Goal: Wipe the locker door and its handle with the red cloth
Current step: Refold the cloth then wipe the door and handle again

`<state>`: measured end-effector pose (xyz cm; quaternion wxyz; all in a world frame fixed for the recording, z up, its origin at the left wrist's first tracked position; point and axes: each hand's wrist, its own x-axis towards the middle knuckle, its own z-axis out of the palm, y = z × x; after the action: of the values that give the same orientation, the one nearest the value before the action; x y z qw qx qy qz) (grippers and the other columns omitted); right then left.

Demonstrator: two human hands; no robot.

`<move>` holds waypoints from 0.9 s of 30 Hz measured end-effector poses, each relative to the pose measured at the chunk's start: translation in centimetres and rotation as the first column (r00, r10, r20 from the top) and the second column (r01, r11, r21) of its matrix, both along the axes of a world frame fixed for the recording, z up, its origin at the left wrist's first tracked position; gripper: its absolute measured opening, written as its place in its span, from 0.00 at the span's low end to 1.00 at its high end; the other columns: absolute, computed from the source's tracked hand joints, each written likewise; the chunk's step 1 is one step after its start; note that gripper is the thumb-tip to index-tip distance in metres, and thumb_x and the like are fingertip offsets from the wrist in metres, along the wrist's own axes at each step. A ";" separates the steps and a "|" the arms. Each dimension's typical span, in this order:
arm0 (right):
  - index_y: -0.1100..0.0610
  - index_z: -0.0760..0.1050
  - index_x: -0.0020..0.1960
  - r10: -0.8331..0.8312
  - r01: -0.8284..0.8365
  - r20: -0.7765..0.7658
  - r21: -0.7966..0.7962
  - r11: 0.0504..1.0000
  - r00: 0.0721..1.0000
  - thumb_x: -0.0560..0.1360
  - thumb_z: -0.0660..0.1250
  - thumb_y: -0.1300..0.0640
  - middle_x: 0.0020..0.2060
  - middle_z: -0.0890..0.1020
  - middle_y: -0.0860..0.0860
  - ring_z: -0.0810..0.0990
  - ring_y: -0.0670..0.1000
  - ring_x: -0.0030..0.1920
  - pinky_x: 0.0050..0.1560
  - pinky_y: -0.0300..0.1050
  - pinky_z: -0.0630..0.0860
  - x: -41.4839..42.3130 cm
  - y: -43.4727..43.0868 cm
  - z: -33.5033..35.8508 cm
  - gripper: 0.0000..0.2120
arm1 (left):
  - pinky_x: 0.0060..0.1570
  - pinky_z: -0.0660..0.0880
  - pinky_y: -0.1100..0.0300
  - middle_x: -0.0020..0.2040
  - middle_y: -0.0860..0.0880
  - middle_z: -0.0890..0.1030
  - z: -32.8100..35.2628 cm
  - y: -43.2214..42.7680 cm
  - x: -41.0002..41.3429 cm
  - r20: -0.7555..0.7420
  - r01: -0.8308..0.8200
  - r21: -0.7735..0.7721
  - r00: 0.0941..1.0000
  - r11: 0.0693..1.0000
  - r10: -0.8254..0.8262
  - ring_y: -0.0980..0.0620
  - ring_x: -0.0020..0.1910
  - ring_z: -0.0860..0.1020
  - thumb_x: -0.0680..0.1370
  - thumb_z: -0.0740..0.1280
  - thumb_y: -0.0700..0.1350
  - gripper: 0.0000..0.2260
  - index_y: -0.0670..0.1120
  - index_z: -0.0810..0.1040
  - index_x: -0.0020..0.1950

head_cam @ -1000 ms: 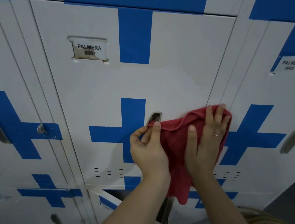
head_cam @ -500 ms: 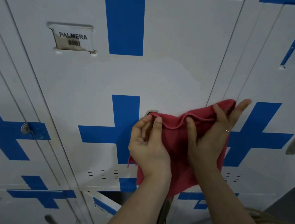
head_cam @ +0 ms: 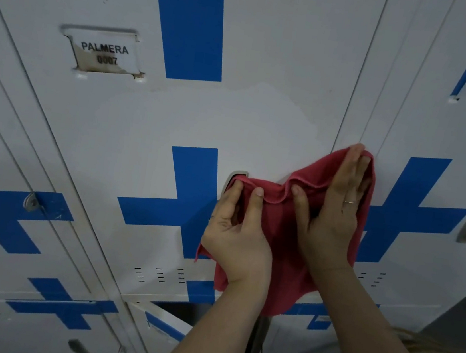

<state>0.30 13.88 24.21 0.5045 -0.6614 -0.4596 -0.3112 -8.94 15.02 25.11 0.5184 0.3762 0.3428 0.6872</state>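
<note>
The cloth (head_cam: pixel 285 243) is red, soft and rumpled, its hemmed top edge sagging in a wave between the two hands and its lower part hanging in loose folds. It lies against the lower right part of the door (head_cam: pixel 264 115), a white panel with blue crosses and a label (head_cam: pixel 105 53) reading PALMERA 0007. The left hand (head_cam: pixel 236 230) pinches the cloth's top left corner between thumb and forefinger, right at the handle (head_cam: pixel 236 176), a recessed slot mostly covered by cloth and fingers. The right hand (head_cam: pixel 330 220) lies flat on the cloth with fingers straight and close together, pointing up along the door's right edge, thumb spread toward the left. Both forearms reach up from below.
</note>
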 end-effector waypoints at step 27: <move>0.61 0.39 0.71 -0.175 0.203 0.154 -0.190 0.961 0.973 0.77 0.45 0.41 0.70 0.45 0.61 0.30 0.48 0.70 0.70 0.44 0.32 0.4 0.1 0.7 0.33 | 0.47 0.75 0.68 0.40 0.58 0.82 -0.4 2.3 -1.0 -0.124 -0.037 0.225 0.990 0.974 0.066 0.61 0.43 0.81 0.68 0.75 0.37 0.13 0.54 0.81 0.45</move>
<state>0.71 13.95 24.89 0.3694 -0.7279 -0.4570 -0.3534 -9.96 17.34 24.66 0.4317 0.4669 0.3066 0.7082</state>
